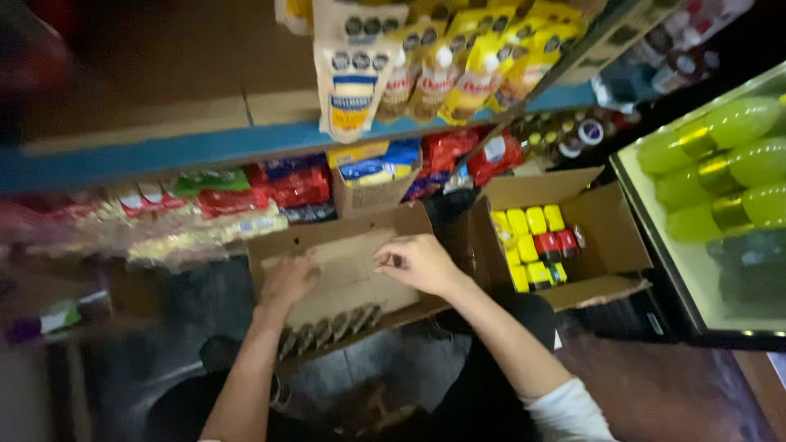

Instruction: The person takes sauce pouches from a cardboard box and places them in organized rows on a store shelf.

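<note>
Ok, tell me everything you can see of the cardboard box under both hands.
The brown cardboard box lies open and tilted below the blue shelf, flaps spread. The left hand and right hand rest on a flat cardboard sheet inside it. A row of dark items, too blurred to identify, lines its near edge.

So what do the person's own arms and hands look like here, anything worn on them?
Both are bare: no gloves, rings or watch show on the left hand or right hand. A pushed-up white long sleeve covers the right arm above the elbow. The left forearm is uncovered.
</note>
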